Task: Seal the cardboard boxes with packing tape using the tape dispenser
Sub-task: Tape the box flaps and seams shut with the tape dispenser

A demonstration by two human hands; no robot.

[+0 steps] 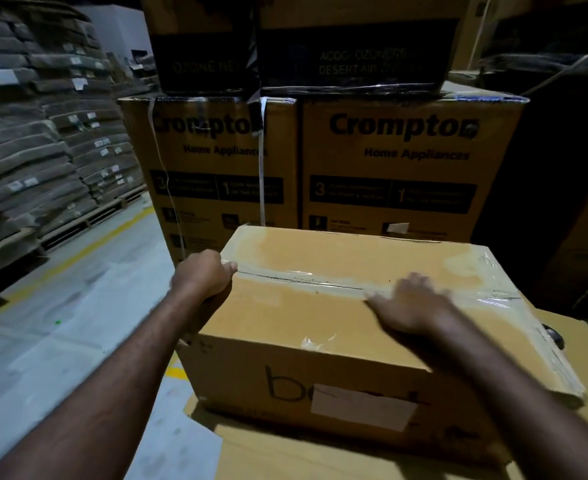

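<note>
A brown cardboard box (pixel 320 327) with a white label on its front stands before me on flat cardboard. Clear packing tape (pixel 306 277) runs along its closed top seam from left edge to right edge. My left hand (pixel 204 273) grips the box's left top edge, thumb on the tape end. My right hand (pixel 412 304) lies flat on the top, fingers spread over the seam, slightly blurred. No tape dispenser shows in the head view.
Two large printed cartons (pixel 400 168) stand right behind the box, with darker cartons (pixel 351 46) stacked on top. Pallets of stacked flat bundles (pixel 39 133) fill the left. Grey floor with a yellow line (pixel 88 244) lies between. A flat cardboard sheet (pixel 285 455) lies under the box.
</note>
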